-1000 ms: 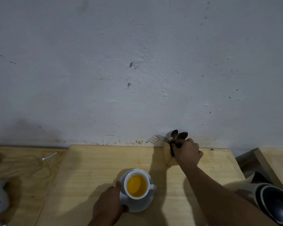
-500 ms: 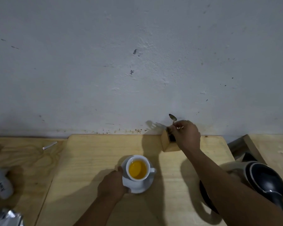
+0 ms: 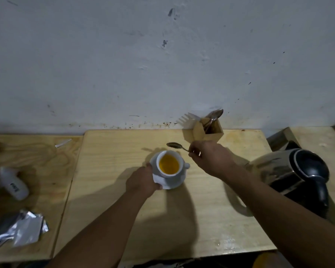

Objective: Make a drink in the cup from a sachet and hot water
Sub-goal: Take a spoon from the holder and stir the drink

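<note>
- White cup [image 3: 169,167]: stood on saucer [image 3: 171,184], mid-board, filled with orange drink.
- Left hand [image 3: 142,180]: fingers clasped saucer's left edge.
- Right hand [image 3: 211,158]: fingers pinched teaspoon [image 3: 175,146], bowl just behind the cup.
- Electric kettle [image 3: 290,171]: right.

The left hand [image 3: 143,180] hides the saucer's [image 3: 170,185] near-left rim; the bottle [image 3: 14,185] label is unreadable.

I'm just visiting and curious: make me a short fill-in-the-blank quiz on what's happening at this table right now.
1. The right hand holds a ____ above the table.
2. The liquid in the cup is ____ in colour.
3. The left hand steadies the ____ under the cup.
4. The wooden holder stands against the ____.

Missing words: spoon; orange; saucer; wall
</note>
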